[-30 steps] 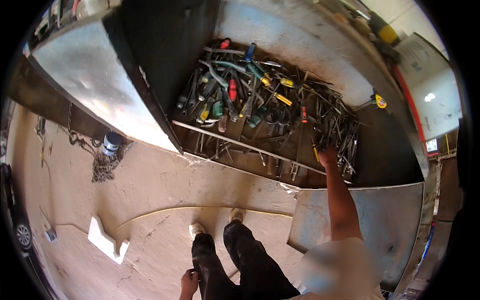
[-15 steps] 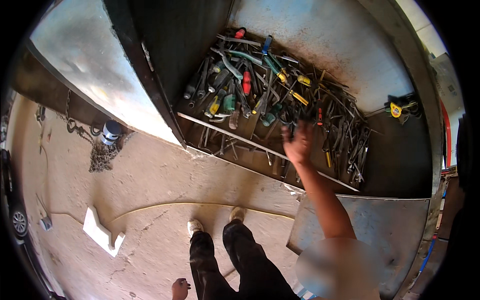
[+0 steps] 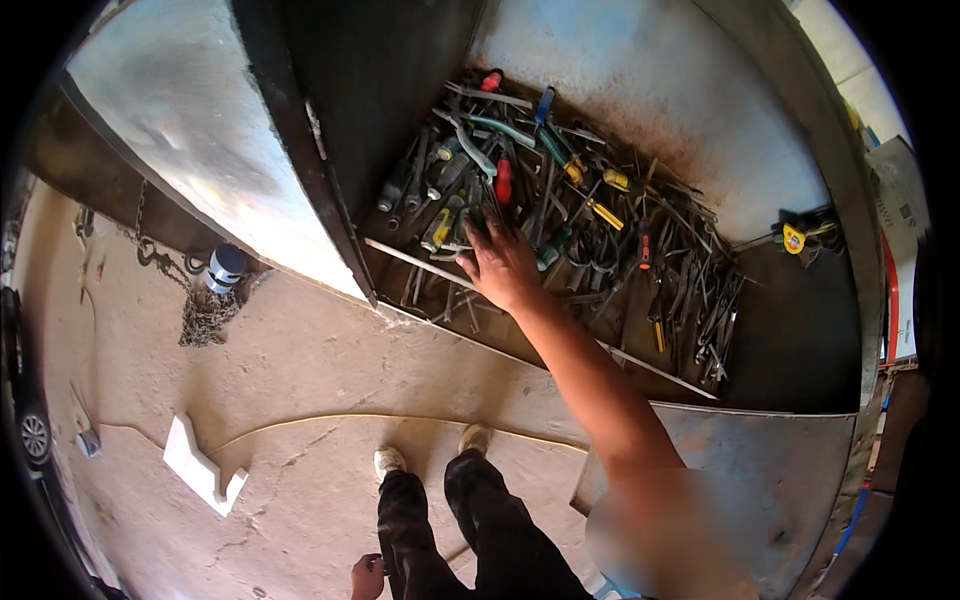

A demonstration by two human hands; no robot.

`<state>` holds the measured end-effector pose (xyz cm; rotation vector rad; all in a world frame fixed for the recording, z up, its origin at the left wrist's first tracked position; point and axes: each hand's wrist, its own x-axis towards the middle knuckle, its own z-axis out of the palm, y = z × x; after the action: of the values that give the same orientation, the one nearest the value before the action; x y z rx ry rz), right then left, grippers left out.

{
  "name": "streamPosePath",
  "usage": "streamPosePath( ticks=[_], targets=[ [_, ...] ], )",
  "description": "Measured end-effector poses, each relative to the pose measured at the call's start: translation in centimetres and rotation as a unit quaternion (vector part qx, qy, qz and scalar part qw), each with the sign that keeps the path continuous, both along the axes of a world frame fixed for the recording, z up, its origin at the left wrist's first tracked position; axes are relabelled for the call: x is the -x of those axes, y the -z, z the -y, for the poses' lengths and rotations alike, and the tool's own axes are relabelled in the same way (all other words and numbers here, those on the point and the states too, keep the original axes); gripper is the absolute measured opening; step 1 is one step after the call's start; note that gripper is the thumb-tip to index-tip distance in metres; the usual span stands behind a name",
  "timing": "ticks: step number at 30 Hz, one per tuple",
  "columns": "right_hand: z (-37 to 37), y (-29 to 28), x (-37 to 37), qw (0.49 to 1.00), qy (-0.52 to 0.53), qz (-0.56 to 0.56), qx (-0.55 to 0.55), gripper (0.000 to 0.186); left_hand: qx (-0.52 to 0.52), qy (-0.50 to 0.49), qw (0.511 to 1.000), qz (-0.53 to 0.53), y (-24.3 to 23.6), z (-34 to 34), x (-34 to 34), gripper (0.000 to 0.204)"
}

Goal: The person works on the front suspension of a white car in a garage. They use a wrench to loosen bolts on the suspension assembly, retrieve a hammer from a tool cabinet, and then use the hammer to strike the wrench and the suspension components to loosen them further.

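My right hand (image 3: pixel 505 268) reaches over a shelf heaped with hand tools, its fingers apart and nothing seen in them. Its fingertips lie at a screwdriver with a yellow and dark handle (image 3: pixel 440 228); whether they touch it I cannot tell. Just beyond the hand is a red-handled tool (image 3: pixel 503 182). Long pliers with pale green grips (image 3: pixel 500 128) lie farther back. To the right of my hand are a red and black handle (image 3: pixel 645 250) and a pile of wrenches (image 3: pixel 705 320). My left hand (image 3: pixel 368 577) hangs low beside my leg, fingers loosely bent, partly hidden, holding nothing visible.
A pale metal strip (image 3: pixel 655 370) edges the shelf's front. The cabinet door (image 3: pixel 190 130) stands open at left. A yellow tape measure (image 3: pixel 793 239) lies at right. On the floor are a chain (image 3: pixel 205 318), a white angular piece (image 3: pixel 195 465) and a yellow hose (image 3: pixel 345 416).
My right hand has moved left across the tools, from the middle of the pile toward the screwdriver handles. My left hand stays low beside my leg. The view has shifted slightly.
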<state>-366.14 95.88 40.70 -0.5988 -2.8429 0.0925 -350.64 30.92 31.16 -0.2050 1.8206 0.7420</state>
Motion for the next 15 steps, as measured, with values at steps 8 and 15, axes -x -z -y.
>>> streamPosePath(
  ticks=[8, 15],
  targets=[
    [0.8, 0.1, -0.3, 1.0, 0.014, 0.001, -0.017, 0.06, 0.001, 0.005, 1.0, -0.017, -1.4, 1.0, -0.1, 0.035],
    [0.5, -0.2, -3.9, 0.997, 0.061, 0.055, -0.009, 0.073, -0.028, -0.012, 1.0, 0.003, -0.4, 2.8, 1.2, 0.035]
  ],
)
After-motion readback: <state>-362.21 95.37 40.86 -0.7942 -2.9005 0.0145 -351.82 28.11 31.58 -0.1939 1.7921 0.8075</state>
